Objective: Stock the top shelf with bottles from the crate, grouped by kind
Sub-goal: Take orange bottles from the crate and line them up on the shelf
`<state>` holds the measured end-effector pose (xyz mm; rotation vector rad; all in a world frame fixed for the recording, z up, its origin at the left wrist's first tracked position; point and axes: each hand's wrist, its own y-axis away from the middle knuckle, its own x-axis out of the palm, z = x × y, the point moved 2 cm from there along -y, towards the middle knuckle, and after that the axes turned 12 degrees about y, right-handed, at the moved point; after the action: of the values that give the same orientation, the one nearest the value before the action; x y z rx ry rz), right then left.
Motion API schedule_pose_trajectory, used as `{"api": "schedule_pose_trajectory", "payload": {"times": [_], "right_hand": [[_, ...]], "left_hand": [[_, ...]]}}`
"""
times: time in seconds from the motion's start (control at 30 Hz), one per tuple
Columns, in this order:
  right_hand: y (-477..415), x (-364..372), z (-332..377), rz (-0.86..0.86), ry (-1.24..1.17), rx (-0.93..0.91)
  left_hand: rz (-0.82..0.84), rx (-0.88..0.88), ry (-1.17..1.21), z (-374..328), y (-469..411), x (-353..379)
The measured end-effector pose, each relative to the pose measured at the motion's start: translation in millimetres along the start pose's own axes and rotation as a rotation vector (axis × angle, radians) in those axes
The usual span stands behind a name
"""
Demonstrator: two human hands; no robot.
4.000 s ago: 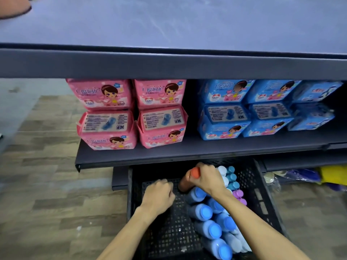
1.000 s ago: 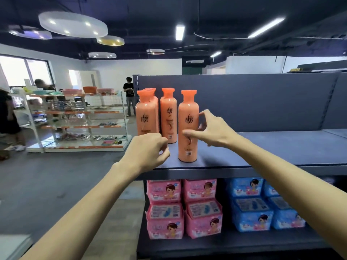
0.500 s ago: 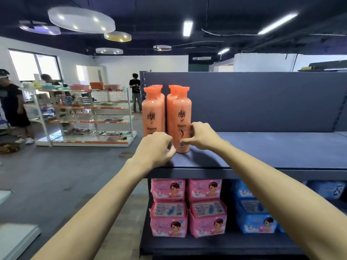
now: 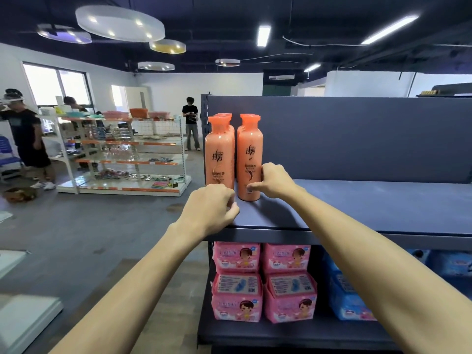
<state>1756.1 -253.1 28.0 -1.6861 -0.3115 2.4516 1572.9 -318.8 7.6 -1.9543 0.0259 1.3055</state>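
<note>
The front orange bottle stands upright at the left end of the top shelf, just beside the other orange bottles. It looks like stiff, smooth plastic, probably full and tall enough to tip, so it is best held low. The right hand has its grip there, thumb in front and fingers curled at the side. The left hand rests curled on the shelf edge, holding nothing.
</note>
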Motion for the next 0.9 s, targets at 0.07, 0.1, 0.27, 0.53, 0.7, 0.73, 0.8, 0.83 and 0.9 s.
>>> {"api": "schedule_pose_trajectory", "payload": {"times": [0.07,0.1,0.27,0.53,0.7,0.73,0.8,0.83,0.9], "right_hand": [[5.1,3.0,1.9,-0.022,0.029,0.002],[9.3,5.0,2.3,-0.034,0.060,0.001],[40.8,2.9,-4.9,-0.146,0.414,-0.102],[85.6,-63.6,-68.5,-0.209,0.607,-0.085],[138.6,-95.4,-124.5,-0.164,0.719,-0.020],[150.6,-99.2,-135.0,-0.142,0.784,-0.012],[175.8,-106.8,-156.8,-0.111,0.884,0.020],[188.7,-109.9,-168.1,-0.098,0.911,0.044],[215.5,-114.3,-190.9,-0.086,0.938,0.100]], "left_hand": [[0.008,-0.002,-0.008,-2.4,0.8,0.6],[0.011,0.003,-0.010,-4.1,0.9,1.2],[0.003,0.044,-0.007,-15.6,-5.5,4.0],[-0.024,0.187,0.050,-86.4,-46.2,24.6],[-0.012,0.303,0.136,-153.3,-56.6,55.1],[-0.008,0.324,0.166,-168.8,-55.2,62.3],[0.001,0.376,0.229,-199.8,-53.2,76.4],[0.012,0.411,0.266,-214.5,-51.2,83.2],[0.056,0.505,0.358,-242.1,-44.2,96.8]]}}
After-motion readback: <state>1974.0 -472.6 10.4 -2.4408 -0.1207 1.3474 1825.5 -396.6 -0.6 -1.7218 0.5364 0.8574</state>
